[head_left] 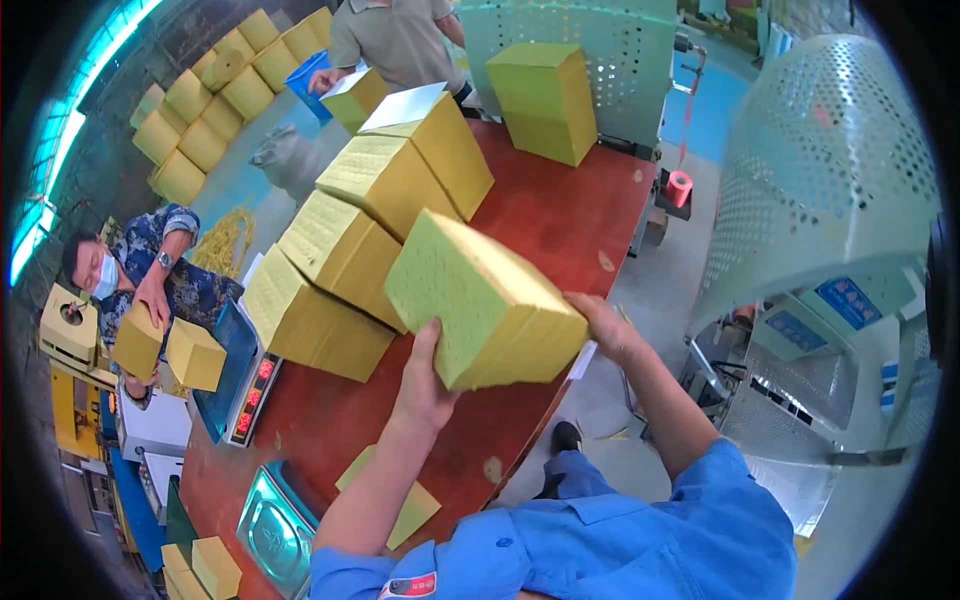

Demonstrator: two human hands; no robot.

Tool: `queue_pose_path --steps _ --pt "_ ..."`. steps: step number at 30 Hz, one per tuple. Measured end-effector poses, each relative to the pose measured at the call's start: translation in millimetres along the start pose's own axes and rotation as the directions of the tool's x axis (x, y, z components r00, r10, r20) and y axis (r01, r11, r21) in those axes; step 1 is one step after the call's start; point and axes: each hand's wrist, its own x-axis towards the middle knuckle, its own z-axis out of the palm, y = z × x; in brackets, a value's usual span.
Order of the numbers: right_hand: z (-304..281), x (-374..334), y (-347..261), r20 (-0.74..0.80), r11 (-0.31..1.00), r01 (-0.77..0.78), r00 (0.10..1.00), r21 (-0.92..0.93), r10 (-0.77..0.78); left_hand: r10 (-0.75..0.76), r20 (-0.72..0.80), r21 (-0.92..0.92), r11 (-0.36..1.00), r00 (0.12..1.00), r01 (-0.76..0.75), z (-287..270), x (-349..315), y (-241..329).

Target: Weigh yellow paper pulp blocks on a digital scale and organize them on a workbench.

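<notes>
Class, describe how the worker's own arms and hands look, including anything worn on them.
The left hand and right hand are bare, with no gloves, and no watch shows on either wrist. The forearms are uncovered. The blue sleeves leave them exposed; whether short or rolled is unclear. A mostly red badge shows near the left sleeve.

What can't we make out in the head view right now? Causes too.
All in the head view:
- Left hand: most fingers hidden by the held block.
- Held block's underside: faces away from the camera.
- Yellow sheet: partly covered by the left forearm.
- Small blocks, lower left: cut off by the lower edge.
- Upper co-worker: head cut off by the top edge.
</notes>
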Motion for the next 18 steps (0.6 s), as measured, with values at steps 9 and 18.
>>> queue_pose_path --steps 9,18 --pt "-49.0 95.3 -26.0 -0.510 0.788 0.466 0.601 -0.402 -0.615 0.752 -0.017 0.765 0.434 0.659 -0.476 85.5 141.8 25.8" --pt "-10.1 -33.6 7.2 -0.202 0.664 0.400 0.742 -0.632 -0.639 0.382 0.865 0.486 -0.477 0.326 -0.732 99.2 113.1 76.3"
